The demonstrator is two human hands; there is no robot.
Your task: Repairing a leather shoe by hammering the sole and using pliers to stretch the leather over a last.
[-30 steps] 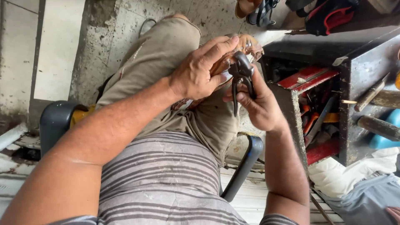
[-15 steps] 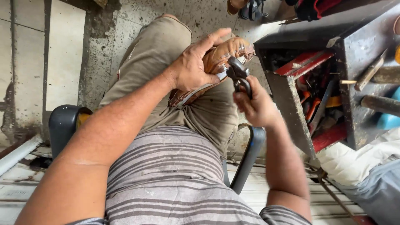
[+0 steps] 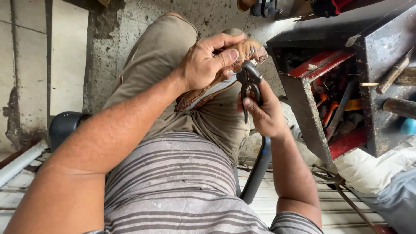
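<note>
left hand (image 3: pixel 203 65) grips shoe (image 3: pixel 242 54) | right hand (image 3: pixel 264 115) grips pliers (image 3: pixel 249 82) | toolbox (image 3: pixel 303 99): tools

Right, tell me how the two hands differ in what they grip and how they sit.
The left hand clamps a worn brown shoe from above, fingers curled over it; the right hand grips the handles of dark pincers from below. The left hand sits higher, above the thigh; the right hand sits lower, nearer the tool box. Both are bare and closed, meeting where the pincers' head touches the shoe.
</note>
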